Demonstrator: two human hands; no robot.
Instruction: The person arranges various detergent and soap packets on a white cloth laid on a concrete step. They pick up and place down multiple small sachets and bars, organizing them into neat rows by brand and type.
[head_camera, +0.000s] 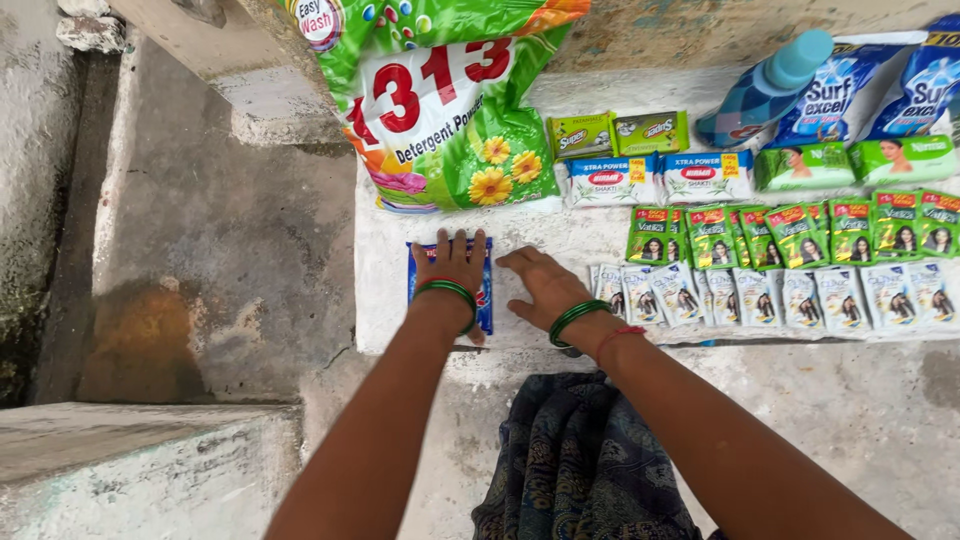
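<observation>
Head view: the left hand (452, 265) lies flat with its fingers spread on a small blue plastic packet (415, 285), pressing it down rather than gripping it. The packet rests on the white-painted ledge (385, 300), near its left end and just below the large green plastic bag of detergent powder (440, 110). The right hand (540, 285) is also open and palm-down, holding nothing. It rests on bare ledge just to the right of the packet, between it and the row of pale sachets (780, 297). Both wrists wear green bangles.

Above that row lie a row of green sachets (800, 233), small boxed soap bars (610, 133) and a blue plastic bottle (765, 90) lying tilted on its side.

As I judge it, the step in hand is settling the blue packet flat and square in the display, with the placing itself about done (the palm covers its middle, so its exact alignment is hard to tell). Any further nudge would call for a light sliding press, kept away from the sachets near the right hand's fingers.
</observation>
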